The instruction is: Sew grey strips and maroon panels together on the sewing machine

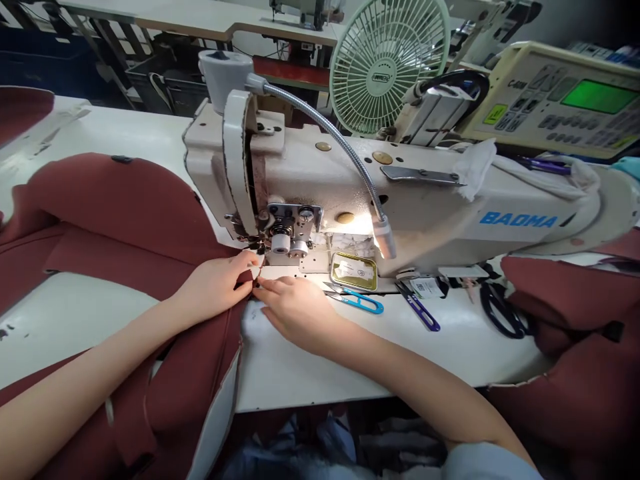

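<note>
— Lamp (384,237) up and right of the grip, blazing, and it's whiting out the machine (430,213) beside it!
— Fingertips (273,285) well lit too, though fine detail between them goes soft.
— Below the grip, past the near edge of the table (300,373)?
— Dim, murky. And far up right, the panel (525,100) looks stretched, the corner beyond it black!
</note>
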A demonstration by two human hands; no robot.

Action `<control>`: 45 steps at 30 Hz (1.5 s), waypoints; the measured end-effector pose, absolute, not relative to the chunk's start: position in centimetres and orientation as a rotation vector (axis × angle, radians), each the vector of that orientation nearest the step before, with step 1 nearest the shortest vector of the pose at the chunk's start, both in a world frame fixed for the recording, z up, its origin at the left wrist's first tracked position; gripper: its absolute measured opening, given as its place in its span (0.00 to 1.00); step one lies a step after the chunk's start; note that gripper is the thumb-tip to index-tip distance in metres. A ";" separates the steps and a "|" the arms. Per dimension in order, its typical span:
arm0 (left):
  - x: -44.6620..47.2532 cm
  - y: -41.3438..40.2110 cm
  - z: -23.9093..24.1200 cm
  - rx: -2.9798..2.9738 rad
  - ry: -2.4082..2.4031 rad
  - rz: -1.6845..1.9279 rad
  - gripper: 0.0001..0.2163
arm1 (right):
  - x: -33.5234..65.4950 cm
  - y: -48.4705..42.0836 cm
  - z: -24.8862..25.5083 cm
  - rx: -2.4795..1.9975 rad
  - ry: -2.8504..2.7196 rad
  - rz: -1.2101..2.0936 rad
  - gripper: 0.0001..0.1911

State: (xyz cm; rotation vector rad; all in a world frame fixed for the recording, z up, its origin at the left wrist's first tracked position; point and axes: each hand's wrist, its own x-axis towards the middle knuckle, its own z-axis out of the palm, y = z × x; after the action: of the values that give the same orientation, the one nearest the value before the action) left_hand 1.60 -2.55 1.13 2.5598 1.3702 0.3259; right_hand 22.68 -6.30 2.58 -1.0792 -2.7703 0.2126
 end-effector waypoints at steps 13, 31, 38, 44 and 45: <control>0.7 -2.0 1.4 2.084 1.257 0.523 0.13 | 36.1 -7.4 1.2 -1.974 -2.390 -0.470 0.17; 0.3 -1.6 1.1 1.922 1.203 0.596 0.08 | 36.2 -7.6 1.7 -1.817 -2.181 -0.278 0.14; 0.2 -1.3 1.2 1.897 1.123 0.565 0.12 | 28.8 -6.5 3.8 -1.520 -1.964 1.125 0.10; -0.2 -0.7 1.8 1.929 1.005 0.505 0.14 | 21.8 -2.3 2.0 -1.241 -1.695 1.776 0.10; -0.3 -0.6 1.8 1.924 0.994 0.504 0.15 | 21.3 -1.9 1.6 -1.211 -1.641 1.790 0.11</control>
State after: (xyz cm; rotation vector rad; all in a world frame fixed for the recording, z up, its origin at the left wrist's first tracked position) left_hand -0.28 -0.60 1.82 1.9238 0.9939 0.5043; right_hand 21.28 -1.89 1.57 -1.2106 -1.6414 1.7898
